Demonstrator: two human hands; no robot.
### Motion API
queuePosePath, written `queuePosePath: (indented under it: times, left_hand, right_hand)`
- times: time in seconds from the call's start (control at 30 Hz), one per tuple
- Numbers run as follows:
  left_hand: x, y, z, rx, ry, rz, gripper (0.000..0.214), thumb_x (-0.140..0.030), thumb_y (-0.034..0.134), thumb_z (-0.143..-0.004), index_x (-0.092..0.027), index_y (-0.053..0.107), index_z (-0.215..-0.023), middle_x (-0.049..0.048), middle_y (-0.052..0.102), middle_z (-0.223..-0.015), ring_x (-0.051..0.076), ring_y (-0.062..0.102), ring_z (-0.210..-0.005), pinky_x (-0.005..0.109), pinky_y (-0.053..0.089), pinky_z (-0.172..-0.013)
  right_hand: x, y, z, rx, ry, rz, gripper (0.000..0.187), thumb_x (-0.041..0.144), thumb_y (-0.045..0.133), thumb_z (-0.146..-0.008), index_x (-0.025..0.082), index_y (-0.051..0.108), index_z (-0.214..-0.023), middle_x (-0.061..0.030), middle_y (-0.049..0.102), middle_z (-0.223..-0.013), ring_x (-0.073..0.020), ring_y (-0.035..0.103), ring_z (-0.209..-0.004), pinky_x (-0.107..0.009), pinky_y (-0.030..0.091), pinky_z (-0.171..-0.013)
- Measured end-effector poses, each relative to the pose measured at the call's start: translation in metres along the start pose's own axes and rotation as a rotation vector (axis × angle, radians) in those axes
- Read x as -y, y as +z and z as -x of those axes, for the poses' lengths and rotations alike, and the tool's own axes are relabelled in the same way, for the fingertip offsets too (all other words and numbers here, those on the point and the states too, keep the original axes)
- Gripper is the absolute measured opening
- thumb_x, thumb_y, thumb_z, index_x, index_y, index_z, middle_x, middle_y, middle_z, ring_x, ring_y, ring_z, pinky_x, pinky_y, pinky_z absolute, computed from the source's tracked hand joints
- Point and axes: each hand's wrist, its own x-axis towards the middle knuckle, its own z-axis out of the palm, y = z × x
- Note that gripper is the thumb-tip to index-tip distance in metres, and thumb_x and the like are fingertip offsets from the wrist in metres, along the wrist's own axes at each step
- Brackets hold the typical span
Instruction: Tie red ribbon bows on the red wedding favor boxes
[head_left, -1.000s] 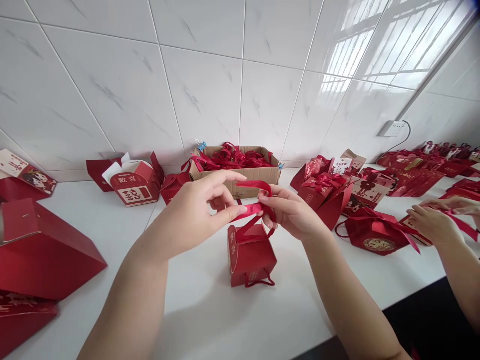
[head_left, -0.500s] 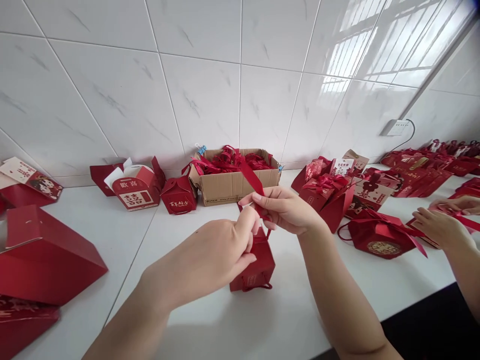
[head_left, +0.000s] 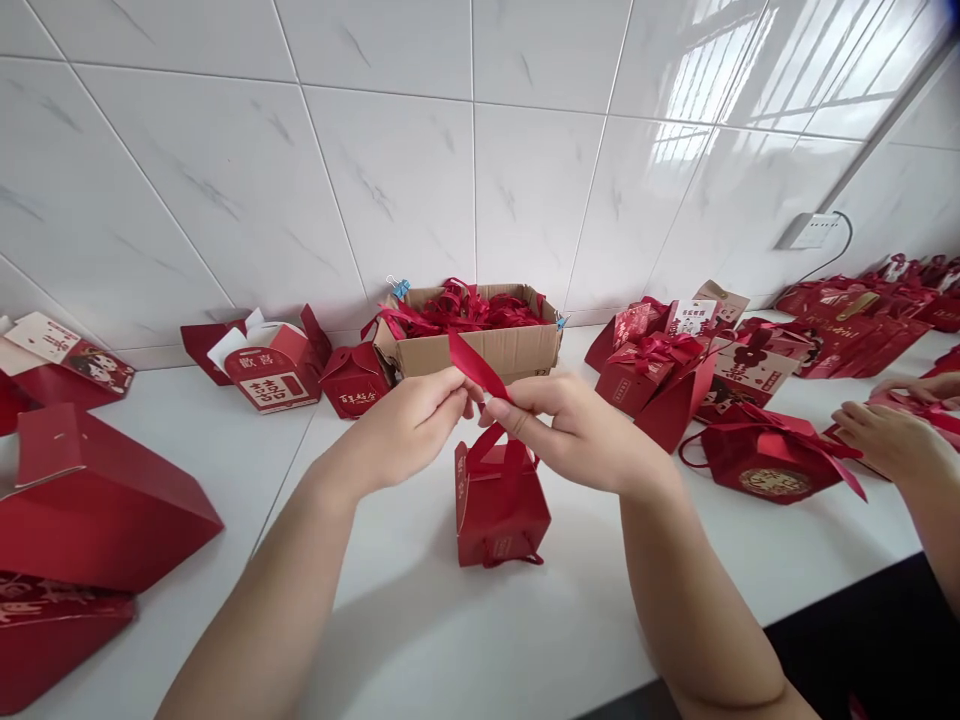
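Observation:
A small red gift box (head_left: 502, 515) stands on the white table in front of me, a red cord at its lower front. Red ribbon (head_left: 480, 365) rises from its top, and one loose end sticks up to the left above my fingers. My left hand (head_left: 420, 425) pinches the ribbon from the left, its fingertips meeting those of the other hand. From the right, my right hand (head_left: 562, 425) grips the ribbon between thumb and fingers. Both hands are above the box's top; the exact crossing of the ribbon is partly hidden by the fingers.
Behind the hands stands a cardboard box (head_left: 465, 350) full of red ribbons. Red boxes flank it: a double-happiness box (head_left: 274, 375) at left and a ribboned hexagonal box (head_left: 765, 465) at right. A large red box (head_left: 112, 510) lies near left. Another person's hand (head_left: 885, 435) works at far right.
My left hand has swung back left and turned, uncovering more of the red box. The ribbon's loose end has shifted left. Both hands still hold the ribbon.

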Motion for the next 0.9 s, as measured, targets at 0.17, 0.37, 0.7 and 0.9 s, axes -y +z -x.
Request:
queuePosePath:
  times: [0.17, 0.37, 0.7, 0.9]
  left_hand:
    - [0.011, 0.013, -0.019, 0.129, 0.051, 0.256, 0.020, -0.034, 0.044, -0.089, -0.020, 0.058, -0.086, 0.0015, 0.058, -0.085, 0.018, 0.052, -0.080, 0.029, 0.042, -0.069]
    - [0.017, 0.019, -0.028, 0.276, -0.040, 0.572, 0.011, -0.028, 0.054, -0.078, -0.019, 0.056, -0.073, -0.0012, 0.052, -0.077, 0.016, 0.049, -0.078, 0.029, 0.041, -0.071]
    - [0.016, 0.015, -0.030, 0.277, 0.003, 0.679, 0.012, -0.027, 0.061, -0.081, -0.018, 0.062, -0.074, -0.0014, 0.053, -0.076, 0.013, 0.048, -0.075, 0.027, 0.038, -0.071]
    - [0.011, 0.014, -0.030, 0.260, 0.007, 0.868, 0.023, -0.031, 0.057, -0.086, -0.016, 0.061, -0.069, 0.0001, 0.054, -0.070, 0.013, 0.053, -0.071, 0.029, 0.043, -0.072]
  right_hand:
    - [-0.001, 0.001, 0.000, -0.044, -0.074, 0.201, 0.033, 0.029, 0.045, -0.095, 0.016, 0.056, -0.067, 0.0003, 0.047, -0.067, -0.0092, 0.040, -0.060, -0.024, 0.034, -0.055]
    - [-0.005, 0.002, -0.001, 0.034, -0.143, 0.216, 0.030, 0.026, 0.045, -0.096, 0.014, 0.063, -0.075, -0.0056, 0.057, -0.087, -0.0101, 0.049, -0.068, -0.024, 0.040, -0.059]
    - [-0.013, -0.011, 0.000, 0.053, -0.232, 0.121, 0.033, 0.025, 0.048, -0.095, 0.014, 0.059, -0.065, -0.0052, 0.057, -0.085, -0.0109, 0.052, -0.070, -0.026, 0.043, -0.062]
    - [-0.017, -0.012, 0.000, 0.019, -0.247, 0.068, 0.032, 0.026, 0.047, -0.095, 0.014, 0.061, -0.069, -0.0045, 0.056, -0.085, -0.0116, 0.053, -0.072, -0.027, 0.044, -0.065]
